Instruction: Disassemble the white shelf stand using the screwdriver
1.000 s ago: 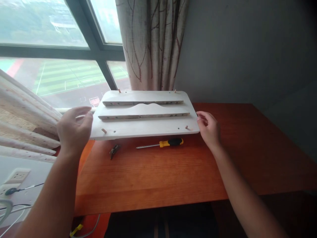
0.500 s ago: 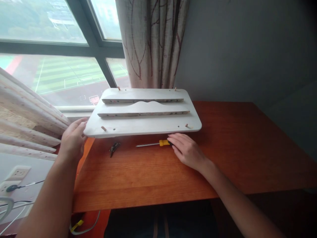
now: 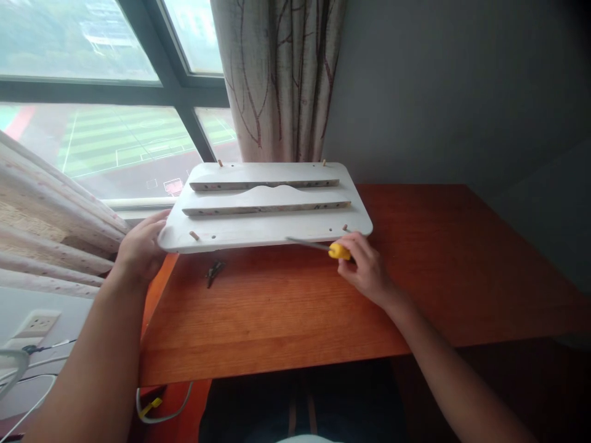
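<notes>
Screwdriver (image 3: pixel 339 250), one, in right hand (image 3: pixel 367 269), four pegs (image 3: pixel 194 236)

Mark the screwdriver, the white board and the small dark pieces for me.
Screwdriver (image 3: pixel 340 250): head view, on its yellow handle.
White board (image 3: pixel 258 227): head view, on its bare face toward the near edge.
Small dark pieces (image 3: pixel 214 272): head view, middle of the cluster.

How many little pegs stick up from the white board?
4: near-left peg, near-right peg, far-left peg and far-right peg, one near each corner of the white board.
</notes>
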Action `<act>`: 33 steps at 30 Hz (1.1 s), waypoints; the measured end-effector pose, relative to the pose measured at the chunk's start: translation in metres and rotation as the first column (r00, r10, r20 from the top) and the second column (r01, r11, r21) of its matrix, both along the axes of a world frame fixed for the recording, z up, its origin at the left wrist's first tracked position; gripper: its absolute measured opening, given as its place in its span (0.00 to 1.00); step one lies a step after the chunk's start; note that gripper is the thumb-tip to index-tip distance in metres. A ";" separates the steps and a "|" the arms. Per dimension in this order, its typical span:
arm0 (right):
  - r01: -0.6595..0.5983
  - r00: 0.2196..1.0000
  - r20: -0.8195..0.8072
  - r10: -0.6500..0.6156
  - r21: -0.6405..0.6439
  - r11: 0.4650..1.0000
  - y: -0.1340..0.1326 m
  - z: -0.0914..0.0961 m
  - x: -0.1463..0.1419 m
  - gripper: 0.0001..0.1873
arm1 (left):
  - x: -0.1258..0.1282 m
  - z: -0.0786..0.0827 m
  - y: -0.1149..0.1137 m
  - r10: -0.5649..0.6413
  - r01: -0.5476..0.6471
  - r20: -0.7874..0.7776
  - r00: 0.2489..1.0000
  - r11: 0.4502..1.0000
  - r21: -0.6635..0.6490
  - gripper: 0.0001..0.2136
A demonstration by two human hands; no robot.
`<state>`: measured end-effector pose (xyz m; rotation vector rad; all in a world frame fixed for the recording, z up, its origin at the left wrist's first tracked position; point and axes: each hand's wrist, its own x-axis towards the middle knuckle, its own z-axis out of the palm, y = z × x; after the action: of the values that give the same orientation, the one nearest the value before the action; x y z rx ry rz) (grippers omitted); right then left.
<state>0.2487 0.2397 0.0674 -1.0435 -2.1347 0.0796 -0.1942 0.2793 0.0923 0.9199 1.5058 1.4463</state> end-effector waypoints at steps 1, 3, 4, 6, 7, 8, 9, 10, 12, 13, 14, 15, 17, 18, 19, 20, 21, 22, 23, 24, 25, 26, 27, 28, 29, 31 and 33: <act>0.090 0.992 -0.090 -0.091 -0.009 0.996 0.004 0.003 0.009 0.14 | -0.002 0.001 0.005 -0.026 0.026 0.003 1.000 1.000 0.000 0.22; 0.298 0.923 -0.226 -0.313 -0.097 0.950 0.019 0.006 0.027 0.08 | -0.004 0.002 0.014 -0.071 0.071 0.012 0.997 0.997 -0.008 0.21; 0.389 0.867 -0.264 -0.423 -0.175 0.905 0.028 0.006 0.036 0.07 | -0.005 0.002 0.018 -0.081 0.081 0.011 0.997 0.997 -0.017 0.21; 0.468 0.769 -0.278 -0.575 -0.366 0.804 0.050 0.005 0.053 0.14 | -0.006 0.001 0.025 -0.079 0.079 -0.001 0.997 0.996 -0.041 0.20; 0.476 0.750 -0.268 -0.605 -0.418 0.774 0.060 0.003 0.060 0.17 | -0.007 0.001 0.027 -0.067 0.067 -0.013 0.998 0.996 -0.053 0.20; 0.474 0.742 -0.254 -0.620 -0.457 0.753 0.070 0.001 0.065 0.19 | -0.007 0.001 0.029 -0.051 0.049 -0.028 0.998 0.997 -0.066 0.19; 0.467 0.743 -0.243 -0.624 -0.479 0.743 0.078 -0.002 0.068 0.21 | -0.007 0.002 0.031 -0.030 0.027 -0.046 0.998 0.997 -0.078 0.19; 0.456 0.747 -0.238 -0.621 -0.497 0.738 0.086 -0.005 0.070 0.21 | -0.007 0.002 0.032 -0.010 0.004 -0.065 0.998 0.996 -0.088 0.19; 0.425 0.741 -0.249 -0.623 -0.545 0.723 0.097 -0.013 0.069 0.22 | -0.008 0.002 0.034 0.021 -0.031 -0.096 0.995 0.995 -0.097 0.20; 0.406 0.733 -0.264 -0.628 -0.571 0.714 0.101 -0.016 0.067 0.23 | -0.008 0.003 0.034 0.027 -0.037 -0.105 0.994 0.995 -0.096 0.21; 0.387 0.720 -0.282 -0.634 -0.595 0.704 0.104 -0.020 0.064 0.23 | -0.007 0.003 0.034 0.025 -0.035 -0.110 0.994 0.995 -0.092 0.21; 0.370 0.703 -0.303 -0.643 -0.617 0.695 0.106 -0.023 0.061 0.24 | -0.007 0.002 0.034 0.022 -0.031 -0.113 0.993 0.996 -0.084 0.21; 0.353 0.660 -0.343 -0.669 -0.644 0.679 0.110 -0.028 0.055 0.24 | -0.006 0.002 0.034 0.025 -0.032 -0.120 0.992 0.998 -0.061 0.21; 0.351 0.636 -0.361 -0.682 -0.651 0.673 0.112 -0.030 0.053 0.24 | -0.006 0.001 0.034 0.032 -0.038 -0.126 0.991 0.998 -0.050 0.22; 0.352 0.612 -0.378 -0.695 -0.656 0.668 0.113 -0.032 0.051 0.24 | -0.005 0.001 0.033 0.041 -0.047 -0.133 0.990 0.998 -0.040 0.22; 0.354 0.589 -0.394 -0.706 -0.659 0.663 0.114 -0.033 0.050 0.24 | -0.004 0.000 0.033 0.050 -0.055 -0.138 0.989 0.998 -0.032 0.23; 0.352 0.568 -0.410 -0.714 -0.663 0.661 0.114 -0.034 0.051 0.24 | -0.003 0.000 0.032 0.057 -0.061 -0.141 0.988 0.998 -0.024 0.24; 0.347 0.549 -0.426 -0.719 -0.667 0.660 0.114 -0.035 0.052 0.24 | -0.001 0.000 0.031 0.059 -0.062 -0.139 0.989 0.998 -0.017 0.24; 0.339 0.533 -0.442 -0.722 -0.670 0.660 0.113 -0.035 0.053 0.24 | 0.001 0.000 0.030 0.056 -0.058 -0.133 0.990 0.998 -0.010 0.25; 0.331 0.518 -0.456 -0.724 -0.673 0.661 0.111 -0.035 0.056 0.24 | 0.004 -0.001 0.029 0.051 -0.051 -0.123 0.991 0.999 -0.003 0.26; 0.325 0.504 -0.469 -0.726 -0.675 0.662 0.108 -0.035 0.059 0.24 | 0.007 -0.001 0.027 0.044 -0.044 -0.112 0.993 0.999 0.006 0.26; 0.322 0.491 -0.479 -0.728 -0.677 0.662 0.104 -0.035 0.064 0.24 | 0.011 -0.001 0.026 0.037 -0.036 -0.101 0.994 0.999 0.015 0.26; 0.321 0.479 -0.487 -0.731 -0.677 0.662 0.100 -0.035 0.068 0.24 | 0.016 -0.001 0.025 0.031 -0.029 -0.091 0.995 0.999 0.024 0.27; 0.323 0.467 -0.493 -0.734 -0.678 0.660 0.096 -0.035 0.074 0.24 | 0.021 0.000 0.024 0.026 -0.023 -0.083 0.996 0.999 0.034 0.27; 0.326 0.455 -0.498 -0.738 -0.678 0.658 0.092 -0.035 0.079 0.24 | 0.027 0.000 0.023 0.021 -0.018 -0.077 0.997 0.999 0.044 0.27; 0.337 0.430 -0.504 -0.749 -0.680 0.652 0.083 -0.035 0.092 0.24 | 0.039 0.000 0.021 0.008 -0.004 -0.064 0.998 0.998 0.061 0.28; 0.353 0.405 -0.506 -0.761 -0.682 0.641 0.073 -0.034 0.105 0.25 | 0.052 0.001 0.017 -0.005 0.009 -0.052 0.999 0.997 0.073 0.29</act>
<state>0.3539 0.3128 0.0334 -1.6336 -0.8541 0.6336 -0.1423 0.2966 0.0929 1.0128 1.4940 1.4915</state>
